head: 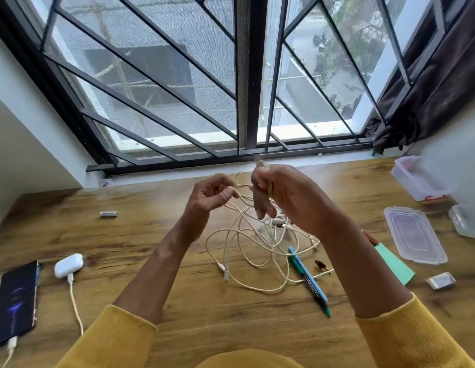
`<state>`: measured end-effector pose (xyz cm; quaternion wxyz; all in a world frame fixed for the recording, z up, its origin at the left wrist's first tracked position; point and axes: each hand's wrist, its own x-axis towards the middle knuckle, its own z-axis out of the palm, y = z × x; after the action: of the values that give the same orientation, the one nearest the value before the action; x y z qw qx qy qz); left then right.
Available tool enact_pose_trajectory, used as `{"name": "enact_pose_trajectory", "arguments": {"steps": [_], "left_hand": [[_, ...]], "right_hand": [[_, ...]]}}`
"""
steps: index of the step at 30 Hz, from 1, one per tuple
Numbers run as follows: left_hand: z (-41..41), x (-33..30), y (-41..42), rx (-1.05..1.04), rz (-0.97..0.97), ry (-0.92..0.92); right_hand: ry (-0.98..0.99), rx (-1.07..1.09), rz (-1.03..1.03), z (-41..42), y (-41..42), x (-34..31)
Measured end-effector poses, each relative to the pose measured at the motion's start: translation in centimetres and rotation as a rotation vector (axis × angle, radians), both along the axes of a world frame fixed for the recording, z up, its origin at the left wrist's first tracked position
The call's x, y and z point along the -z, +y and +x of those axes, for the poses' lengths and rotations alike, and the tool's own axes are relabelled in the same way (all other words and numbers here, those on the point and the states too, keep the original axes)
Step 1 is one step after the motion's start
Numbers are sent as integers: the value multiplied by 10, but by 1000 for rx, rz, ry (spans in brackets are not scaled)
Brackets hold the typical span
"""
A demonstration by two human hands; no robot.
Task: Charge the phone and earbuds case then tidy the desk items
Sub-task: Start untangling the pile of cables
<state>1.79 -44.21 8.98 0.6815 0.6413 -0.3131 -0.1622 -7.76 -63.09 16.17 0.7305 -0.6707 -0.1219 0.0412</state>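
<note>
Right hand [281, 197] raised at centre frame, gripping one plug end of a cream cable [247, 235], fingers curled round it, connector tip [259, 162] poking up above the knuckles. Left hand [212, 196] just beside it, pinching a strand of the same cable between thumb and forefinger, other fingers curling loosely. Both hands hovering above the wooden desk [177, 261], slightly blurred.

Rest of the cable lying in a loose tangle below the hands, centre of frame, one free plug [225, 274] resting on the wood.

Lower left: phone [17, 301] lying flat, screen glowing, charging plug [11, 343] sitting in its near end. Just right of it, white earbuds case [69, 265] with a cream lead [75, 304] plugged in.

Blue-green marker [309, 281] lying under the tangle's right edge. Green card [393, 264] and clear plastic lid [414, 235] at right; clear tubs [417, 179] upper right. Small battery [108, 214] lying alone, left of centre. Yellow sleeves [116, 341] along bottom edge.
</note>
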Motion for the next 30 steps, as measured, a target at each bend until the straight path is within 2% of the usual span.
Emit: {"name": "enact_pose_trajectory", "arguments": {"steps": [5, 7, 11, 15, 17, 19, 23, 26, 30], "left_hand": [[4, -11, -5, 28, -18, -57], [5, -16, -5, 34, -5, -93], [9, -33, -3, 53, 176, -306], [4, -54, -7, 87, 382, -547], [3, -58, -7, 107, 385, -567], [6, -55, -3, 108, 351, -526], [16, -35, 11, 72, 287, -371], [16, -14, 20, 51, 265, -222], [12, 26, 20, 42, 491, -204]], "right_hand": [[7, -280, 126, -6, 3, -6], [27, -383, 75, -8, 3, -8], [129, -489, -278, -12, 5, -6], [247, -435, -697, -13, 14, -3], [264, -379, -773, -13, 16, -2], [251, -311, -650, -15, 13, 1], [152, -168, -105, -19, -2, -1], [99, -91, 165, -16, -19, -11], [22, -96, 433, -10, -30, -26]]}}
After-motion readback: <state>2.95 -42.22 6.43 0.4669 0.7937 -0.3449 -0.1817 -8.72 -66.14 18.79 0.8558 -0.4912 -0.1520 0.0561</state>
